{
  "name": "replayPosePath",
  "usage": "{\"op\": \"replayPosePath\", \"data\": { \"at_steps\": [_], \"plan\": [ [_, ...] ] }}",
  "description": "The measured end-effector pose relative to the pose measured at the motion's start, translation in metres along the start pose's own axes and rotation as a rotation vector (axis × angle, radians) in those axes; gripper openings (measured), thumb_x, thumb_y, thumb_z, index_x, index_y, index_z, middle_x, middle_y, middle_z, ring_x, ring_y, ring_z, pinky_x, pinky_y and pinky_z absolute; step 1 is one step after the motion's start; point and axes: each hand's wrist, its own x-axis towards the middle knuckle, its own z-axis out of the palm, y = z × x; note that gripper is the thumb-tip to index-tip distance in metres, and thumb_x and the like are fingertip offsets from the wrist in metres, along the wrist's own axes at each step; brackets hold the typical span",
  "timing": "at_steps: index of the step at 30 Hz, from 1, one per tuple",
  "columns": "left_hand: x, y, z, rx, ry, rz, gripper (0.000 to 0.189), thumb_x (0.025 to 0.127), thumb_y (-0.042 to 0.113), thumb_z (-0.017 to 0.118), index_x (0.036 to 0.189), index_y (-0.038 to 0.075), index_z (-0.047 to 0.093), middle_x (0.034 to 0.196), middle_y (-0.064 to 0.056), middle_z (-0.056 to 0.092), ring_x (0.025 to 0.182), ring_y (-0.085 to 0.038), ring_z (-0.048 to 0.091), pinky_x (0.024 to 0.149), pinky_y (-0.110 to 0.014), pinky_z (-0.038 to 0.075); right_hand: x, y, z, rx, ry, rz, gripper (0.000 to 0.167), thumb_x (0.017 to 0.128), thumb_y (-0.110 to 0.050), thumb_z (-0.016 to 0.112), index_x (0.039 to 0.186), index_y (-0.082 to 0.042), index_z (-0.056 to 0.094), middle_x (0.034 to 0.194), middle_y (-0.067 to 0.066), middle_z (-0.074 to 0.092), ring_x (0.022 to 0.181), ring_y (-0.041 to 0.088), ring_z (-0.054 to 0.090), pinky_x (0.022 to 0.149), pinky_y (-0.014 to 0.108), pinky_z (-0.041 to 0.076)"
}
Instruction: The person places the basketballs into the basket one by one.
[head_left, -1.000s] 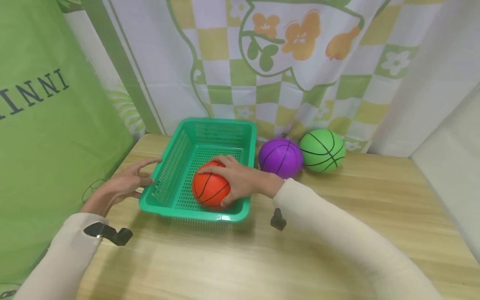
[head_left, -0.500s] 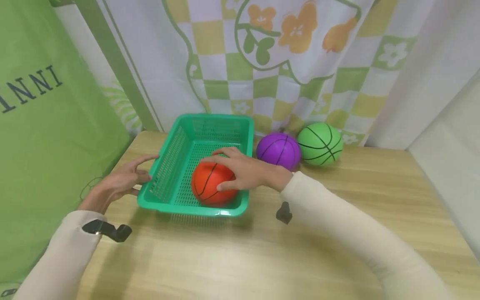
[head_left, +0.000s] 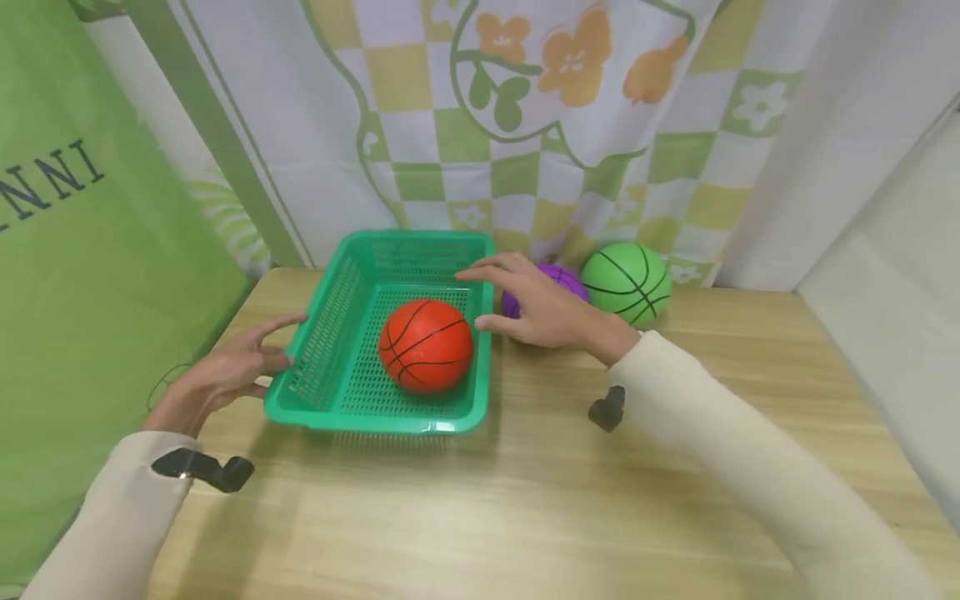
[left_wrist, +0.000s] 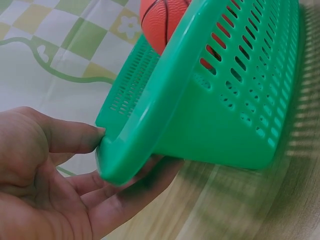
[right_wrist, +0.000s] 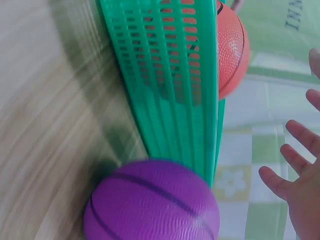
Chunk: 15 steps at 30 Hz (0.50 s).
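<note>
An orange basketball rests inside the green plastic basket, toward its right side. My left hand holds the basket's left edge; in the left wrist view the thumb meets the rim while other fingers lie beneath it. My right hand is empty, its fingers apart, over the basket's right rim and partly covering a purple ball. The right wrist view shows that purple ball beside the basket wall, with spread fingertips off to the right.
A green ball with black lines sits right of the purple one, near the patterned curtain. Everything stands on a wooden table. A green cloth hangs on the left and a pale wall rises on the right.
My right hand has let go of the orange ball and moved right, out over the basket's rim toward the purple ball. The left hand stays at the basket's edge.
</note>
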Motion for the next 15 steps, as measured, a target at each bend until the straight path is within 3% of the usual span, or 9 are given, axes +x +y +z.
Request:
{"op": "replayPosePath", "data": {
  "at_steps": [8, 15],
  "plan": [
    [0.001, -0.003, -0.001, -0.009, -0.014, 0.003, 0.077, 0.101, -0.001, 0.045, 0.162, 0.018, 0.003, 0.147, -0.043, 0.027, 0.117, -0.04, 0.056, 0.088, -0.052, 0.054, -0.028, 0.016, -0.021, -0.004, 0.058, 0.08, 0.055, 0.092, -0.027, 0.071, 0.143, -0.012, 0.055, 0.143, 0.015, 0.048, 0.133, 0.034, 0.037, 0.105, 0.06, 0.034],
    [0.002, -0.003, -0.003, -0.001, -0.021, 0.004, 0.076, 0.102, -0.001, 0.045, 0.162, 0.018, 0.003, 0.147, -0.043, 0.027, 0.121, -0.044, 0.052, 0.09, -0.054, 0.052, -0.058, 0.03, -0.035, -0.033, 0.101, 0.164, 0.056, 0.09, -0.024, 0.072, 0.142, -0.011, 0.055, 0.146, 0.02, 0.044, 0.136, 0.04, 0.033, 0.101, 0.066, 0.033]
  ]
}}
